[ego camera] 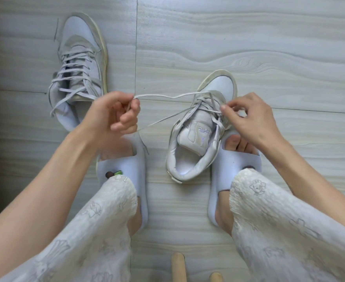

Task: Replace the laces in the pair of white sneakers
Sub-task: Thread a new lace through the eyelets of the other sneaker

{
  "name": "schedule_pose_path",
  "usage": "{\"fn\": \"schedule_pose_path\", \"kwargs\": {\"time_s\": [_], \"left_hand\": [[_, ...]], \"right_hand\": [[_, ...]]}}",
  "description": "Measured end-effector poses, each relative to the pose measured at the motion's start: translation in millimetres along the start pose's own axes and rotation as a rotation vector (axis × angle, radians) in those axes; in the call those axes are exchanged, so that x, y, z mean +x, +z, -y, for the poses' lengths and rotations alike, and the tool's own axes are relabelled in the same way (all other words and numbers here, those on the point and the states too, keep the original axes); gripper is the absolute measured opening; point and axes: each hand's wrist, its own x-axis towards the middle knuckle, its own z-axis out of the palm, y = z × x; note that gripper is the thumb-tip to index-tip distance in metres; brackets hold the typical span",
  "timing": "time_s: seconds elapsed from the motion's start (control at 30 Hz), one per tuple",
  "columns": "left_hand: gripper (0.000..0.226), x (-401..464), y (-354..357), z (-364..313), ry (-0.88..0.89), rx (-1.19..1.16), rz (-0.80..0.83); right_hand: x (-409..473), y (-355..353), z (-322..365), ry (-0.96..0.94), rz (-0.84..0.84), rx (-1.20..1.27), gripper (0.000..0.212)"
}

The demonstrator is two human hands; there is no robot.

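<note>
The only lettering in view was a pale stitched script logo on the tongue (pixel 196 137) of the nearer sneaker (pixel 200 129), too small and blurred to be read. No other words, numbers or signs could be made out.

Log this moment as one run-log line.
step: unlacing near sneaker | left hand: pinching lace | right hand: pinching lace at eyelets | far sneaker: laced, untouched

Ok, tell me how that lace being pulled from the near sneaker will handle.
The lace probably hangs limp: it sags between the left hand and the sneaker. Thin and flat, it likely weighs little and may snag in the eyelets.
</note>
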Motion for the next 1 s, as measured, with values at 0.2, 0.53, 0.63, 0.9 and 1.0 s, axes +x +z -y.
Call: {"fn": "schedule_pose_path", "kwargs": {"time_s": [0.2, 0.53, 0.63, 0.9, 1.0], "left_hand": [[0.032, 4, 18, 0, -0.001, 0.295, -0.06], [0.034, 17, 16, -9, 0.168, -0.301, -0.385], [0.044, 17, 18, 0, -0.082, 0.398, -0.295], [0.031, 34, 34, 7, 0.176, 0.443, -0.202], [0.042, 39, 31, 2, 0.23, 0.079, -0.33]], "right_hand": [[1, -16, -10, -0.025, -0.019, 0.058, 0.01], [6, -10, 6, 0.352, 0.171, 1.739, 0.052], [11, -13, 16, 0.414, 0.115, 1.801, 0.051], [9, -18, -6, 0.056, -0.168, 0.171, 0.019], [1, -25, -27, 0.094, -0.103, 0.093, 0.018]]}}
